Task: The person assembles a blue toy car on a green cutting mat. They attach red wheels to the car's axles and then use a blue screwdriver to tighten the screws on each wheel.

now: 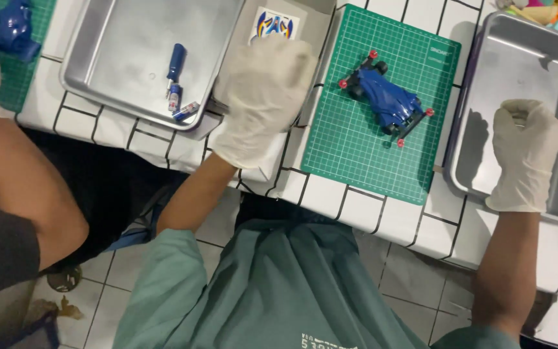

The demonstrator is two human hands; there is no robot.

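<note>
A blue toy race car [387,98] with red rollers sits on a green cutting mat [356,155] on the white tiled table. My left hand [263,97], in a white glove, rests on the edge of a grey cardboard box [311,16] that holds a blue and yellow sticker sheet [274,24]. My right hand [526,152], also gloved, reaches into a metal tray [518,58] at the right with its fingers curled; what it holds is hidden.
A second metal tray [117,45] at the left holds a blue screwdriver [175,64] and two small batteries [179,103]. Another person's gloved hand and bare arm [20,174] are at the far left, near a blue car body [13,29] on another green mat.
</note>
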